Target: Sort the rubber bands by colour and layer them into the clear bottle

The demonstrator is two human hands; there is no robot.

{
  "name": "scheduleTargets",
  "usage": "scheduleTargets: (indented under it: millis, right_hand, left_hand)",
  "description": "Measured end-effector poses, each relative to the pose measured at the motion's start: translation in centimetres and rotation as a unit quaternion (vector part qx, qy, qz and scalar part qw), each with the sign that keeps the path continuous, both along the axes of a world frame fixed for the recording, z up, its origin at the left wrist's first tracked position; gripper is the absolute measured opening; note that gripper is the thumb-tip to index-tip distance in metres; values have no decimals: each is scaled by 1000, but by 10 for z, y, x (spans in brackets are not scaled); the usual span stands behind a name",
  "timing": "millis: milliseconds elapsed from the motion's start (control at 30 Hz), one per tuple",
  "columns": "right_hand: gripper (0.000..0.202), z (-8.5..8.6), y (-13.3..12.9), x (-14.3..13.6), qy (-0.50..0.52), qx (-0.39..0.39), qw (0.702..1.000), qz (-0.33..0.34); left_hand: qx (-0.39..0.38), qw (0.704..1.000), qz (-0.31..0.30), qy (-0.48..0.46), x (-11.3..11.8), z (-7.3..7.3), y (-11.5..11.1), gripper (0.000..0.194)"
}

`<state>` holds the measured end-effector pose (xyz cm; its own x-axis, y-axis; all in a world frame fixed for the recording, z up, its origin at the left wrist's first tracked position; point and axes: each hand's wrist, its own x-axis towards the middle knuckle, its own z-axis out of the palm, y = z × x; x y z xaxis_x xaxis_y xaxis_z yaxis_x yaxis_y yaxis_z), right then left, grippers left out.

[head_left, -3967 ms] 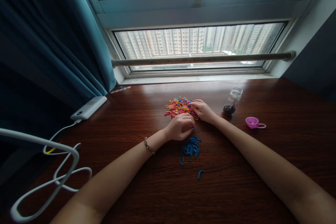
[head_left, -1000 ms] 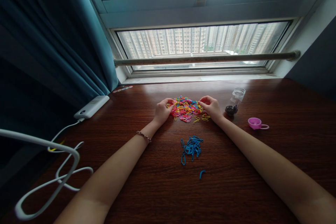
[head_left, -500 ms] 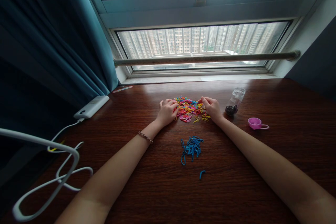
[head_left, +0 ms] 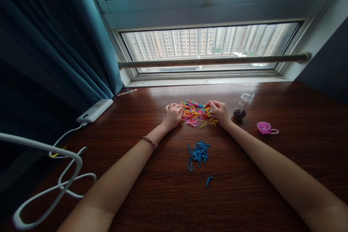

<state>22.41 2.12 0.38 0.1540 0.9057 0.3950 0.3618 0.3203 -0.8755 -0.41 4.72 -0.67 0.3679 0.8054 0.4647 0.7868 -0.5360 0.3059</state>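
A pile of small multicoloured rubber bands (head_left: 194,112) lies on the dark wooden table. At its left edge rests my left hand (head_left: 173,115), fingers bent and a little apart, the tips touching the bands; I see nothing held in it. My right hand (head_left: 219,113) is closed at the right edge of the pile, thumb and forefinger pinched together. Whatever is between those fingertips is too small to make out. Nearer to me sits a loose heap of blue rubber bands (head_left: 199,153), with a single blue rubber band (head_left: 209,180) apart below it.
Right of my right hand stands a clear jar (head_left: 243,106) with dark contents at its bottom. A pink cup-like lid with a loop (head_left: 263,128) lies beside it. On the left are a white power bank (head_left: 95,111) and a looping white cable (head_left: 78,163). A window is behind.
The fingers of my left hand have drawn slightly closer together at the pile's edge. My right hand and the rubber bands look nearly unchanged.
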Motion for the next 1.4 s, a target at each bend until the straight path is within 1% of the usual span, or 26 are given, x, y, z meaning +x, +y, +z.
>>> scheduleTargets:
  millis: [133,267,400,533,633,833,1033,1133,1233,1400]
  right_hand:
    - [39,-3,2,1,7,2,1000,4]
    - [39,-5,3,2,2,4,1000,1]
    - [37,-4,3,2,3,7,1000,2]
    - [30,-2,2,1,5,17,1000,1]
    - [28,-3,3,1,6,15,1000,-2]
    - [28,-6,7,3,-5,12,1000,4]
    - [30,-5,5,2,-16,13,1000,14]
    - [34,-3,4,2,-17,10,1000,18]
    - [37,-3,4,2,-13,9,1000,23]
    - [34,-5,5,2,-7,14,1000,23]
  left_hand:
    - [-18,997,15,-68,-5,2,6,26]
    - [-10,989,10,-149,-11,1,9,24]
    - [-28,981,29,-191,-14,-1,10,20]
    - [-31,977,45,-204,-14,-2,9,14]
    - [-20,976,46,-211,-13,0,7,10]
    - [-24,973,23,-228,-12,2,6,17]
    - [-19,973,48,-224,-14,-1,8,16]
    - [-16,975,58,-214,-13,1,7,15]
    - [-3,977,49,-207,-13,3,6,14]
    - [9,979,70,-191,-13,4,5,16]
